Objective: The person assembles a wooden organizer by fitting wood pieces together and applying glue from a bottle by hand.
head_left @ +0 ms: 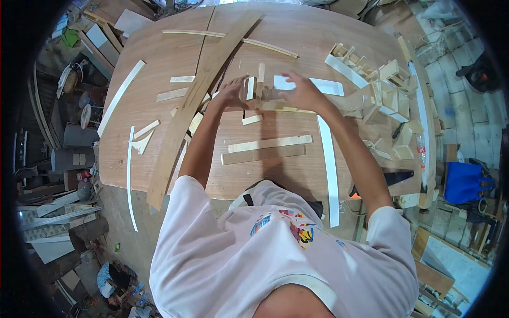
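My left hand is open over the middle of the table, its fingers curved and its fingertips right at a small white-faced wood block. Just beside that block, a narrow wood strip runs away from me. My right hand is open too, fingers and thumb apart and pointing toward the left hand. Beneath it lies a thin light strip, and a white strip extends out behind it. Nearer me are a short wood piece and a longer wood bar.
A long brown board crosses the table on the left. Partly built wooden box pieces stand at the right, with a handsaw near the edge. White strips lie about. Another person is at lower left.
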The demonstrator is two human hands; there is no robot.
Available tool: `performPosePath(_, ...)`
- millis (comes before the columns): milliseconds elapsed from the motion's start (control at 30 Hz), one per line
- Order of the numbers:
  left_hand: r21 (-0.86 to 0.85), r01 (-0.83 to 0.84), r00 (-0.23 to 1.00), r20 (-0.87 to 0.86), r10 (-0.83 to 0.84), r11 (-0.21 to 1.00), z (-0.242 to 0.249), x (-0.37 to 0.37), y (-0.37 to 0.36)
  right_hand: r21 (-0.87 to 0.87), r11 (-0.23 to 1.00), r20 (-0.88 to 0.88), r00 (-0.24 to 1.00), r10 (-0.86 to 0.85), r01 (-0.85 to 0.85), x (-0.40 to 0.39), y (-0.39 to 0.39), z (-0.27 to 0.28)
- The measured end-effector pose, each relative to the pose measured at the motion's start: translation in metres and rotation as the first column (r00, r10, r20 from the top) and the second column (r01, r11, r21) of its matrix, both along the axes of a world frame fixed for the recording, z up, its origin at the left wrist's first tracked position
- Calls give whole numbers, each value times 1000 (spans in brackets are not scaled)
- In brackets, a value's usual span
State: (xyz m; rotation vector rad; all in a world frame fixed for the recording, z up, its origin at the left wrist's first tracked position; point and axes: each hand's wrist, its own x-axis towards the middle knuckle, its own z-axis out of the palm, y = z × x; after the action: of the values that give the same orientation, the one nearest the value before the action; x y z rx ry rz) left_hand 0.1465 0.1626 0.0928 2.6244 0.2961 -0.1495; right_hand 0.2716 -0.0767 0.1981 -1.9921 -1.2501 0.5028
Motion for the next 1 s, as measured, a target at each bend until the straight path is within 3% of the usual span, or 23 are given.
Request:
performPosePath(100,-33,25,996,88,-22,999,-8,1,4,20,998,141,988,61,-64,-1,31,1)
performPosePath(233,-67,1,1000,8,0,998,-12,3,12,-17,995,205,974,101,-100,-3,54,-5)
performPosePath(300,-86,12,995,95,-4,996,-12,2,12,1,992,232,965,122,-126,-1,61,-9)
performPosePath(500,-205,-22,998,53,34,979,11,-2,15,-62,991,188,974,127,-117,-4,62,3)
performPosePath(600,-165,3,986,163,25,986,6,-4,16,-50,992,269,955,125,-116,-5,64,-3)
performPosePath(767,-115,-15,988,151,32,993,6,-4,17,-12,994,226,968,106,-106,-4,58,-5)
performPosePath(833,-163,-63,997,28,69,985,16,-4,12,-22,995,179,979,99,-97,-4,56,-5)
performPosePath(1000,-155,-26,993,107,43,988,15,-5,10,25,996,204,976,81,-88,-4,68,-9)
